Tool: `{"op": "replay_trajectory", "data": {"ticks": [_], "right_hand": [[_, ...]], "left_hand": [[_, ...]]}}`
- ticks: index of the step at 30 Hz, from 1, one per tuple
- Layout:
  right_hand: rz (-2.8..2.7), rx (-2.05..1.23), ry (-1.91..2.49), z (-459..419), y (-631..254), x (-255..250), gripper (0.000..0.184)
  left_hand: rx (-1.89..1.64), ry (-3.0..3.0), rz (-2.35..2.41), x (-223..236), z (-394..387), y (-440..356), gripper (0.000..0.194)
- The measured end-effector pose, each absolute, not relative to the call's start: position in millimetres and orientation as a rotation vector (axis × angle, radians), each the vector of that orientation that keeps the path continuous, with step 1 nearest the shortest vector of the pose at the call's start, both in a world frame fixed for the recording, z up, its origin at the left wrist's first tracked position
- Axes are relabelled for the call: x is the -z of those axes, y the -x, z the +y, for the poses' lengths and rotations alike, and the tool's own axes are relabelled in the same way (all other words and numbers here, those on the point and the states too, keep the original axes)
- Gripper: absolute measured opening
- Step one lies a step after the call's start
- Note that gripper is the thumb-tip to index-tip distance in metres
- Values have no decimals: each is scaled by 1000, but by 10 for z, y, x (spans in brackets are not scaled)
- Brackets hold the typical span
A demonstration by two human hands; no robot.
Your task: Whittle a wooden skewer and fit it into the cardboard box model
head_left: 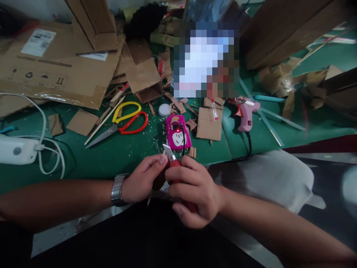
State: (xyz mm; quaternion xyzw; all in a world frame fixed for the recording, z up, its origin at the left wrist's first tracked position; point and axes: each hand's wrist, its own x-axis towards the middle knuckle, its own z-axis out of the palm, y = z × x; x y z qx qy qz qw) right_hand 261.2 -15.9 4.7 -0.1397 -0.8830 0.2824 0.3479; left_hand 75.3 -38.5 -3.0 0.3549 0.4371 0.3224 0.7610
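My right hand [192, 191] is wrapped round the red handle of a craft knife [173, 160], whose short metal blade points up and away. My left hand [143, 178], with a metal watch [117, 190] on the wrist, pinches a thin stick right beside the blade; the stick is mostly hidden, with only its lower end showing below the fingers. Both hands hover just off the near edge of the green table [111, 152], over my lap.
A magenta socket adapter [178, 137] with a lit red lamp lies just beyond the blade. Yellow-and-red scissors [122, 123], a pink glue gun [247, 113], a white power strip [18, 150], cardboard scraps [209, 123] and boxes [55, 67] cover the table.
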Motion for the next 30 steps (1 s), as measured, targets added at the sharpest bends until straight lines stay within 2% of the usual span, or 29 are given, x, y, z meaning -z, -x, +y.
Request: {"op": "replay_trajectory", "data": {"ticks": [14, 30], "right_hand": [[-2273, -811, 371, -187, -2624, -62, 20], [-2257, -792, 368, -203, -2637, -76, 20]], "left_hand": [[-693, -697, 949, 26, -385, -760, 51], [-622, -801, 856, 26, -400, -738, 60]]}}
